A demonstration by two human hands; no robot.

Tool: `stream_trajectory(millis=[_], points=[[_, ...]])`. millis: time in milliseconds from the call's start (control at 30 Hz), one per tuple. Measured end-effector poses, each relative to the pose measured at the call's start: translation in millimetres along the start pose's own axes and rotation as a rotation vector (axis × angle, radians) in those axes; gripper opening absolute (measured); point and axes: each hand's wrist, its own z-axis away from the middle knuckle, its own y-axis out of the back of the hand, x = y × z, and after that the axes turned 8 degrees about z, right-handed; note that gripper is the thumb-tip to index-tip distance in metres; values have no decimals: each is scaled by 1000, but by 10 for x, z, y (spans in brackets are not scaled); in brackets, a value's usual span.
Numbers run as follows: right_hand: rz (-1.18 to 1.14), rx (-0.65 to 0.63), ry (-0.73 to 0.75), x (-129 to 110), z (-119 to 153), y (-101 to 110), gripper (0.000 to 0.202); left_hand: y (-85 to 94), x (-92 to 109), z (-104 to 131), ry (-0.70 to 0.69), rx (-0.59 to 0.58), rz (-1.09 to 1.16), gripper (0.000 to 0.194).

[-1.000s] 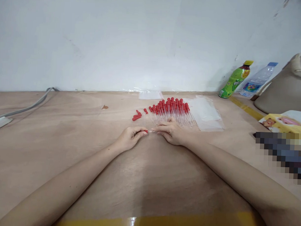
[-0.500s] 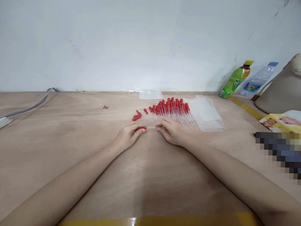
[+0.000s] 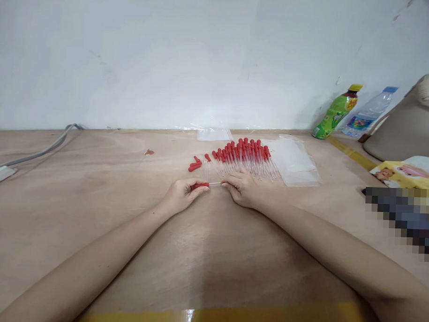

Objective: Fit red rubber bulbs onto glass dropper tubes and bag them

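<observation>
Between thumb and fingers, my left hand [image 3: 183, 193] pinches a red rubber dropper bulb [image 3: 201, 185], which lies sideways. From the bulb's right end a thin clear glass tube [image 3: 215, 183] runs level to my right hand [image 3: 242, 188], whose closed fingertips grip it. Just behind my hands are a few loose red bulbs [image 3: 195, 167] and some bare clear tubes [image 3: 205, 169]. A pile of droppers [image 3: 248, 155] with red bulbs and clear tubes lies behind my right hand, bulbs pointing to the wall.
Clear plastic bags [image 3: 297, 161] lie right of the pile. Farther right stand a green bottle [image 3: 337, 111], a clear water bottle [image 3: 369, 112] and a beige bag [image 3: 406, 120]. A yellow printed packet [image 3: 393, 173] lies nearer. At left runs a grey cable [image 3: 42, 150].
My right hand has shifted slightly left along the tube, and less of the tube shows between my hands. The left hand keeps its pinch on the bulb.
</observation>
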Motion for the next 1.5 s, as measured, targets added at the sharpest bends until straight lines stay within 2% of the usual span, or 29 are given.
stream_trajectory(millis=[267,467,833,1033,1100,1200,1300,1367,1433,1500], points=[[106,-57,14,-68,-15,45,24,-7,35,17,-50,-50,-26,19],[84,-107,-25,-110,-35,41,26,-10,30,17,-92,-55,-53,18],[-76,-321,-238,-183,-131,94,29,-4,21,25,-101,-74,-84,19],[-114,-464,-284,-227,-208,224,32,36,-20,-11,-217,-94,-113,20],[-59,-493,-237,-251,-241,301,29,66,-45,-41,-279,-69,-117,18],[-4,-494,-212,-237,-286,393,24,111,-98,-88,-321,48,-159,23],[-142,-515,-420,-112,-345,419,26,141,-154,-123,-225,153,-273,39],[-218,-461,-620,13,-403,388,29,147,-180,-133,-122,152,-343,42],[-145,-364,-771,132,-470,319,30,144,-195,-136,-30,109,-380,42],[17,-268,-855,217,-534,221,31,137,-206,-135,34,57,-388,41]])
